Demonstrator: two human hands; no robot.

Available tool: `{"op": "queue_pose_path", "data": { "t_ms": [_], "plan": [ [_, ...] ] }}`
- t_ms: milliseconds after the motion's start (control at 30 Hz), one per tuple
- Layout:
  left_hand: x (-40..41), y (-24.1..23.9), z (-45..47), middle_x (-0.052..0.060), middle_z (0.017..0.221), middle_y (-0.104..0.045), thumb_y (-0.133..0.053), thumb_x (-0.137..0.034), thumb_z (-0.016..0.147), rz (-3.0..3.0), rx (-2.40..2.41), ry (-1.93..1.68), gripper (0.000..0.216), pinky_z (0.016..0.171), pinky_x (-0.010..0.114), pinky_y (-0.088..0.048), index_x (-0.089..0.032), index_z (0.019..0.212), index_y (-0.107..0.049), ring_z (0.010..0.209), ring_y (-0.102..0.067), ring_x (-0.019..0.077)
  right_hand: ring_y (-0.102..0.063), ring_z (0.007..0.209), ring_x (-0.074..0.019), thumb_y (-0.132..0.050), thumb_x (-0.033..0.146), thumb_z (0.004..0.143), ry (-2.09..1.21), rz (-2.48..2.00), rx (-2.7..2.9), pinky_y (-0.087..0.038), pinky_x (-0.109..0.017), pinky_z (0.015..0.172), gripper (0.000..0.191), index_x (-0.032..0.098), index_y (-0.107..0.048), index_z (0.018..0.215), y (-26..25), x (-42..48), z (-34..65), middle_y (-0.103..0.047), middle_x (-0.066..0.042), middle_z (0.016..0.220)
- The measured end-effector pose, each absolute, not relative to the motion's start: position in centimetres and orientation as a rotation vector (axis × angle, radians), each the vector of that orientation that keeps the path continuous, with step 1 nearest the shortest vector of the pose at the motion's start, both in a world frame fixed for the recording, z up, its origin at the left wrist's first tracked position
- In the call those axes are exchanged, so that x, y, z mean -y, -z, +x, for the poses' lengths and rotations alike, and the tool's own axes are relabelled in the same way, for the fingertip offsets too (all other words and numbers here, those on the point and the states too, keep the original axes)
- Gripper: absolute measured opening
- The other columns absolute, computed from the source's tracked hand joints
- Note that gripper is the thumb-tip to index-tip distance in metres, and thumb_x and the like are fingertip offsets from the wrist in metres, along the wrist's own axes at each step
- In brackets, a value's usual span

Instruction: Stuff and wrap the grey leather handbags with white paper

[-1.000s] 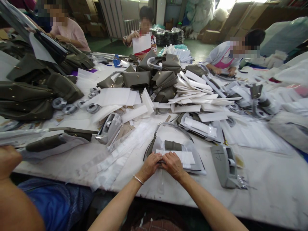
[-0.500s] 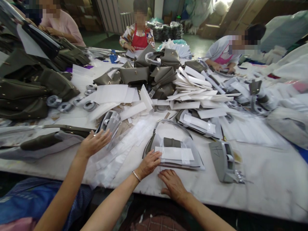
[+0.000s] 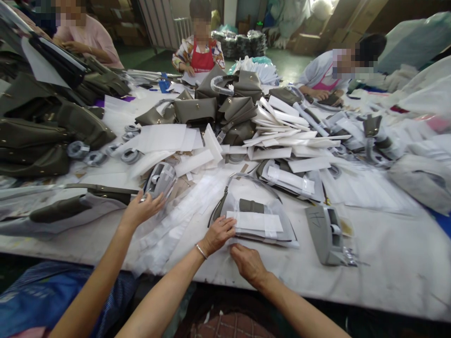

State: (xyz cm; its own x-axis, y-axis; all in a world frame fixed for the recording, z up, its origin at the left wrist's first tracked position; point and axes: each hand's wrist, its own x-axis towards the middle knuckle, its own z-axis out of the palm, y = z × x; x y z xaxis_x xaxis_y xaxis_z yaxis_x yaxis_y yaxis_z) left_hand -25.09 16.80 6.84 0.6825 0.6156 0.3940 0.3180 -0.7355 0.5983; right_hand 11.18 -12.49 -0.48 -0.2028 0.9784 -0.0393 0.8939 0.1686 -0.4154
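Note:
In front of me on the table lies a dark olive handbag (image 3: 252, 205) in clear wrapping, with a white paper strip (image 3: 255, 221) taped across its front. My left hand (image 3: 219, 233), with a bracelet at the wrist, rests on the bag's lower left side, fingers stretched out over the edge of the strip. Just below the bag's near left corner, my right hand (image 3: 249, 264) is closed, fingers curled and pressed together. Whatever it may pinch is hidden. To the right stands a grey box-like holder (image 3: 319, 234) with a roll of tape in it.
A co-worker's hand (image 3: 143, 209) reaches in from the left beside another tape holder (image 3: 161, 178). Behind are heaped olive bags (image 3: 196, 111), stacked white padding sheets (image 3: 282, 124) and another wrapped bag (image 3: 291, 180). Several people work across the table.
My right hand's fingers have gone from spread flat on the table to curled shut at the bag's near edge. My left hand stays on the bag. The co-worker's hand has shifted slightly right.

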Motion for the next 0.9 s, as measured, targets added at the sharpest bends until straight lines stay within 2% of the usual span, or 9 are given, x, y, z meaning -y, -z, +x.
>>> {"op": "queue_pose_path", "data": {
  "t_ms": [100, 200, 300, 467, 600, 667, 767, 900],
  "plan": [
    [-14.7, -7.2, -22.6, -0.001, 0.122, -0.067, -0.030, -0.016, 0.098, 2.514, -0.682, -0.838, 0.040, 0.115, 0.058, -0.031, -0.031, 0.119, -0.060, 0.134, -0.050, 0.0164, -0.060, 0.070, -0.0137, -0.041, 0.013, 0.092, -0.672, -1.780, 2.091, -0.038, -0.023, 0.063, 0.019, 0.022, -0.056, 0.085, 0.6, 12.7, 10.9, -0.065, -0.001, 0.079],
    [-8.7, -5.4, -14.7, 0.004, 0.128, -0.064, -0.027, -0.014, 0.098, 2.556, -0.641, -0.916, 0.041, 0.110, 0.050, -0.043, -0.027, 0.112, -0.063, 0.131, -0.053, 0.0163, -0.060, 0.071, -0.0148, -0.040, 0.016, 0.093, -0.792, -1.728, 1.922, -0.042, -0.023, 0.066, 0.019, 0.021, -0.055, 0.083, 1.0, 13.2, 10.5, -0.064, -0.002, 0.076],
    [-2.6, -1.2, -5.8, 0.005, 0.119, -0.070, -0.045, -0.015, 0.095, 2.619, -0.490, -0.846, 0.022, 0.104, 0.041, -0.050, -0.023, 0.098, -0.066, 0.119, -0.062, 0.0173, -0.062, 0.077, -0.0165, -0.040, 0.022, 0.094, -0.931, -1.677, 1.688, -0.046, -0.026, 0.073, 0.020, 0.021, -0.057, 0.084, 0.8, 13.3, 10.1, -0.066, -0.004, 0.080],
    [-0.5, 3.4, -2.2, 0.008, 0.127, -0.066, -0.047, -0.015, 0.096, 2.765, -0.460, -0.743, 0.018, 0.110, 0.045, -0.044, -0.019, 0.099, -0.064, 0.126, -0.056, 0.0210, -0.060, 0.072, -0.0182, -0.057, 0.043, 0.087, -1.159, -1.691, 1.094, -0.049, -0.031, 0.074, 0.026, 0.021, -0.059, 0.074, -1.1, 10.9, 10.7, -0.064, -0.002, 0.072],
    [-1.0, 2.4, -3.9, 0.009, 0.130, -0.064, -0.044, -0.014, 0.095, 2.719, -0.484, -0.683, 0.025, 0.114, 0.046, -0.037, -0.018, 0.112, -0.062, 0.131, -0.052, 0.0208, -0.063, 0.072, -0.0200, -0.078, 0.060, 0.062, -1.398, -1.592, 0.567, -0.055, -0.037, 0.076, 0.045, 0.020, -0.059, 0.070, -3.3, 8.1, 12.5, -0.065, -0.001, 0.069],
    [-0.7, 1.5, -4.1, 0.010, 0.134, -0.061, -0.050, -0.021, 0.094, 2.689, -0.487, -0.627, 0.029, 0.117, 0.051, -0.032, -0.018, 0.122, -0.058, 0.135, -0.048, 0.0239, -0.066, 0.076, -0.0206, -0.083, 0.060, 0.055, -1.454, -1.541, 0.427, -0.056, -0.038, 0.079, 0.049, 0.019, -0.060, 0.072, -4.2, 7.0, 13.3, -0.068, -0.002, 0.074],
    [0.1, 0.8, -3.7, 0.011, 0.135, -0.060, -0.059, -0.037, 0.092, 2.636, -0.569, -0.619, 0.041, 0.118, 0.057, -0.028, -0.017, 0.127, -0.054, 0.136, -0.046, 0.0285, -0.069, 0.084, -0.0210, -0.086, 0.055, 0.056, -1.517, -1.466, 0.313, -0.056, -0.037, 0.085, 0.049, 0.017, -0.062, 0.075, -5.5, 5.9, 14.0, -0.071, -0.005, 0.082],
    [1.1, 1.5, -2.7, 0.008, 0.123, -0.068, -0.055, -0.027, 0.095, 2.549, -0.779, -0.741, 0.026, 0.116, 0.057, -0.031, -0.020, 0.120, -0.057, 0.132, -0.051, 0.0253, -0.070, 0.093, -0.0211, -0.090, 0.042, 0.054, -1.646, -1.416, 0.397, -0.053, -0.037, 0.093, 0.050, 0.017, -0.067, 0.090, -6.4, 5.5, 14.4, -0.074, -0.006, 0.094]
  ]
}}
